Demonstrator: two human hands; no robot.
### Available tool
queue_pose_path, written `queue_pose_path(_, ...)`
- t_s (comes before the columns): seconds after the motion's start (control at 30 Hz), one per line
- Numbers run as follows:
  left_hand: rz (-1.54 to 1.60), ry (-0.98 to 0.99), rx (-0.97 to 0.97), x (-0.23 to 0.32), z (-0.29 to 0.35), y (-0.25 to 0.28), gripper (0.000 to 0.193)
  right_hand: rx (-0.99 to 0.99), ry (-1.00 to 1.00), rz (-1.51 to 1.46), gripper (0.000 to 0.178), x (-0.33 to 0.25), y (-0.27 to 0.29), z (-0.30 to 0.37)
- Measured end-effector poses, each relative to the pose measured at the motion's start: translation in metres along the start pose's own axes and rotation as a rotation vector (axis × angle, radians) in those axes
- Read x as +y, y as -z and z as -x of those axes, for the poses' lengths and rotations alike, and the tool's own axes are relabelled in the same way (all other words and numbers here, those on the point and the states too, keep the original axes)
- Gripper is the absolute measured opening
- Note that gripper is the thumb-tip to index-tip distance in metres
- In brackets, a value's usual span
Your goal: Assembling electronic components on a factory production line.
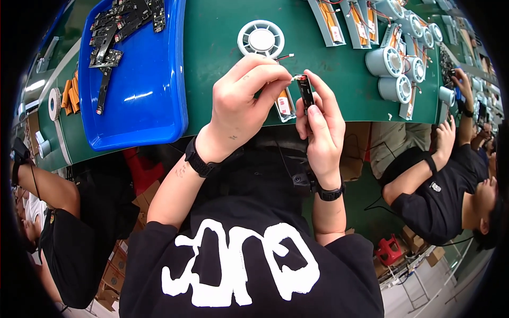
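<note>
My right hand grips a narrow black circuit board upright between thumb and fingers. At its upper end sits a small pale connector with a bit of red. My left hand pinches thumb and forefinger together at that connector; the fingertips hide most of what they hold. Behind my hands lies a light-blue handheld fan body, its round head facing up. A thin lead with a small plug sticks out beside it. Below, its open handle shows a white label, partly covered by my hands.
A blue tray with several black circuit boards stands at left. Several more fan bodies and open handles with orange battery packs crowd the right of the green table. A co-worker sits at right, another person at left.
</note>
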State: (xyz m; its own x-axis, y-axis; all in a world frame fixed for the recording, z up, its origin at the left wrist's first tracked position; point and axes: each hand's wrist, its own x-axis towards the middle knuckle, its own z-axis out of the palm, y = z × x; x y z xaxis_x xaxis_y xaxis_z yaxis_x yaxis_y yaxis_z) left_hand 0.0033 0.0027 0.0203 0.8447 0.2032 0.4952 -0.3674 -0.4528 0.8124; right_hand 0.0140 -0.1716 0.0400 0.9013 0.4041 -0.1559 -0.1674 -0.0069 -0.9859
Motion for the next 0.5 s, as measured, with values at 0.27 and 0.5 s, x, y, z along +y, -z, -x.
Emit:
queue_pose_path(0.27, -0.016, -0.024, 0.019, -0.003, 0.002, -0.005, 0.016, -0.01, -0.008, -0.034, 0.047, -0.001, -0.002, 0.001)
queue_pose_path(0.5, -0.046, -0.039, 0.097, -0.006, 0.006, -0.013, 0.016, -0.004, 0.001, -0.036, 0.047, -0.002, -0.005, 0.001)
